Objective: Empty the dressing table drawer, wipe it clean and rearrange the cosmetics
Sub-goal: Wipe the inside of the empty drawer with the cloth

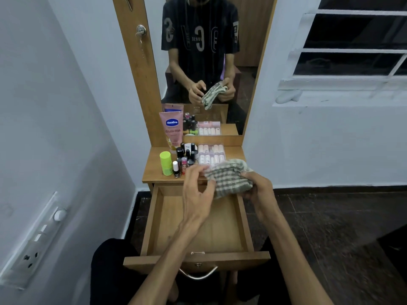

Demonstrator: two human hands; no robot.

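Observation:
The wooden drawer [222, 230] of the dressing table is pulled out towards me and holds nothing. Above its back edge I hold a checked grey-and-white cloth [229, 176] bunched between both hands. My right hand [258, 188] grips its right side; my left hand [198, 190] pinches its left edge with the fingertips. On the table top [154, 170] stand a pink Vaseline tube [172, 130], a lime green stick [166, 162], several dark nail polish bottles [186, 155] and a clear box of press-on nails [211, 154].
A mirror [204, 51] rises behind the table top and reflects me and the cloth. A white wall with a switchboard [33, 245] lies close on the left. A barred window [352, 42] is on the right. The floor [330, 216] is dark tile.

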